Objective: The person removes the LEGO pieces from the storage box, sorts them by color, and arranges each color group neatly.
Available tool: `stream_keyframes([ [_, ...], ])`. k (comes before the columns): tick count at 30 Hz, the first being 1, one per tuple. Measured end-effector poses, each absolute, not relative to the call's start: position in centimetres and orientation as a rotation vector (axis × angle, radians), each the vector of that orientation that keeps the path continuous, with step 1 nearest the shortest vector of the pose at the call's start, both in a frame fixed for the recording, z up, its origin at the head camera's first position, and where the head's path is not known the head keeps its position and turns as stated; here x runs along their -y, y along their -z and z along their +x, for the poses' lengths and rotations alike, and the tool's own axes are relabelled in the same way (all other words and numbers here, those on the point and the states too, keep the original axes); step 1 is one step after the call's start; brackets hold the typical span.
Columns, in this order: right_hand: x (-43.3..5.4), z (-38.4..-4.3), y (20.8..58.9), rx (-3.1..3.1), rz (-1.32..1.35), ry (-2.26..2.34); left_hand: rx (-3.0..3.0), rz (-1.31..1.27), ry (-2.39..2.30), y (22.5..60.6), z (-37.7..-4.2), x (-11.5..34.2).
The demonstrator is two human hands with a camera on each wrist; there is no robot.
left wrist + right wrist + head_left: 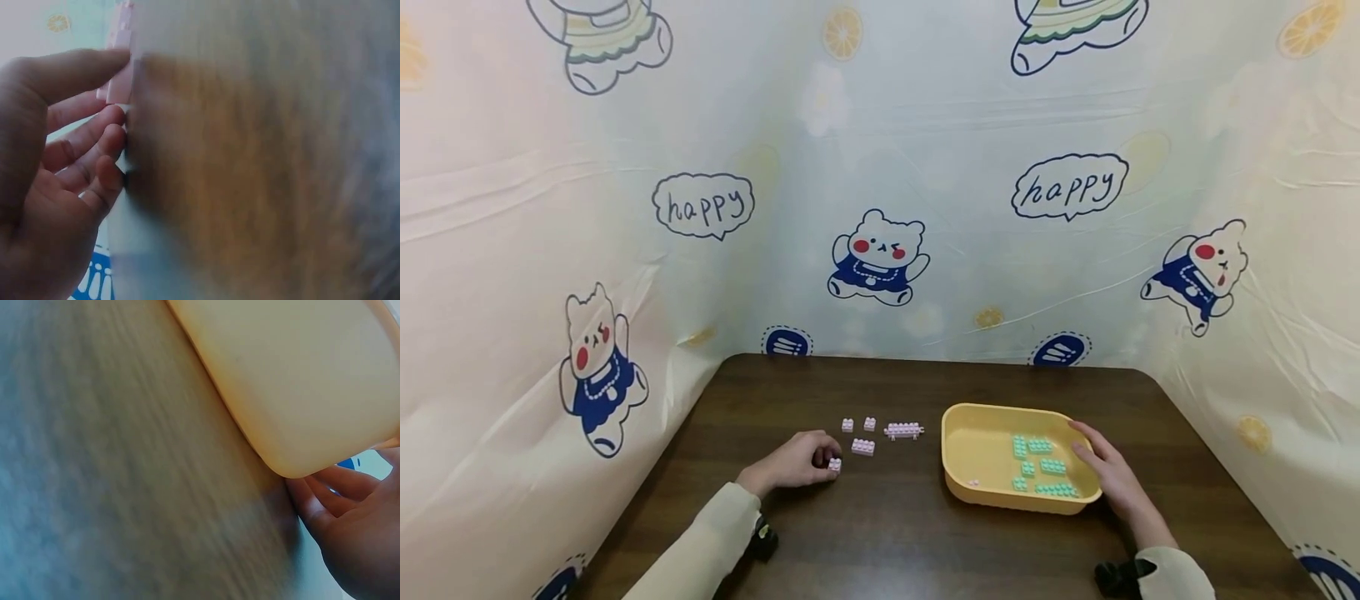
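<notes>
Inventory by kind, as counted in the head view.
Left hand [801, 460], one; right hand [1108, 471], one; wrist devices [763, 540], two. Table [880, 533], one; tray [977, 442], one. Pink bricks [862, 447], five outside the tray, including the one pinched in the left hand; small pink piece [973, 482], one, inside it. Green bricks [1053, 467], six by visible outline. Backdrop [955, 100] prints: whole bears [878, 257], three; cropped figures [610, 42], two; "happy" bubbles [703, 206], two; blue badges [1060, 349], four, two cropped; orange slices [842, 33], at least six.

Free near tabletop [910, 542], tray [985, 450] (walled) blocking right
</notes>
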State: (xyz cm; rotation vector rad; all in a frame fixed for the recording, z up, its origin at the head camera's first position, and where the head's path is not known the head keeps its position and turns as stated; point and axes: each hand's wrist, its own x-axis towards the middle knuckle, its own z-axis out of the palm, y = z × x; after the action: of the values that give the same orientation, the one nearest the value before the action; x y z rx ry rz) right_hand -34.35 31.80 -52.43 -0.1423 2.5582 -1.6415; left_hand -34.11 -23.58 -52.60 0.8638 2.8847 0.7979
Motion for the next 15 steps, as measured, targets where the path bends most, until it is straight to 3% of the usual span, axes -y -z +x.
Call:
stream_keyframes([
  [8,-32.0,-34.1,52.4,-2.57,-0.133,1.61,-2.916,0.932,-0.883,49.5,-34.2,22.2],
  [15,-31.8,-34.4,52.7,-2.528,-0.167,1.682,-2.888,1.1,-0.914,45.6,-36.3,15.7],
])
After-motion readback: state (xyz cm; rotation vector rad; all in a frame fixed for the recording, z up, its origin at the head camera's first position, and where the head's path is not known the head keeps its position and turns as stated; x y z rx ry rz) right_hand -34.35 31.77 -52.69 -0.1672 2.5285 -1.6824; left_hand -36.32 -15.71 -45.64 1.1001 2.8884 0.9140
